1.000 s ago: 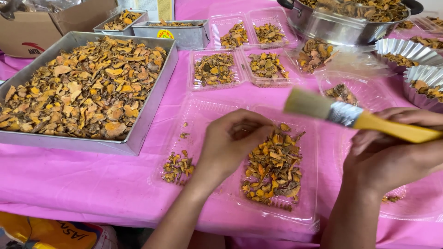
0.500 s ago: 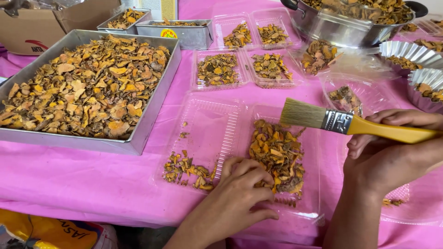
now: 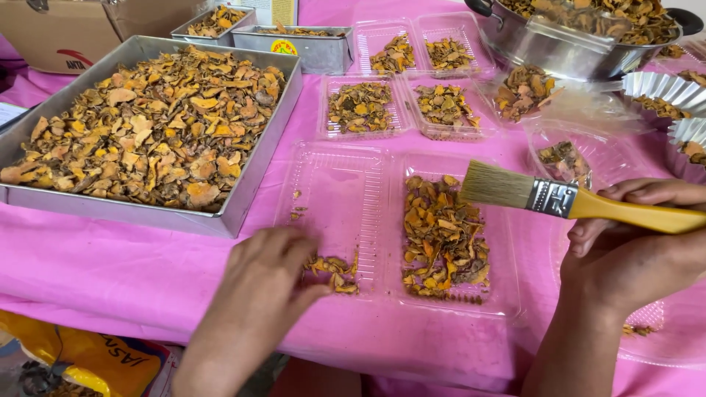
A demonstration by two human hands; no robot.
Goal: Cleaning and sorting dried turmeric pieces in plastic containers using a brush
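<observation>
An open clear plastic clamshell box (image 3: pixel 334 180) lies on the pink tablecloth in front of me. Its right half holds a heap of dried orange-brown slices (image 3: pixel 443 239); its left half has only a small pile (image 3: pixel 332 267) at the near edge. My left hand (image 3: pixel 265 283) rests palm down on the box's near left corner, fingertips touching that small pile. My right hand (image 3: pixel 636 250) grips the yellow handle of a flat paintbrush (image 3: pixel 548 197), bristles pointing left above the filled half.
A large metal tray (image 3: pixel 254 195) full of the same dried slices sits at left. Several filled clear boxes (image 3: pixel 360 106), a big metal pot (image 3: pixel 566 51), foil cups (image 3: pixel 665 92) and a cardboard box (image 3: pixel 66 29) stand behind. A yellow bag (image 3: pixel 95 360) lies below the table edge.
My left hand slid from the filled right half down and left to the box's near left corner. The brush in my right hand dropped lower and shifted slightly left.
</observation>
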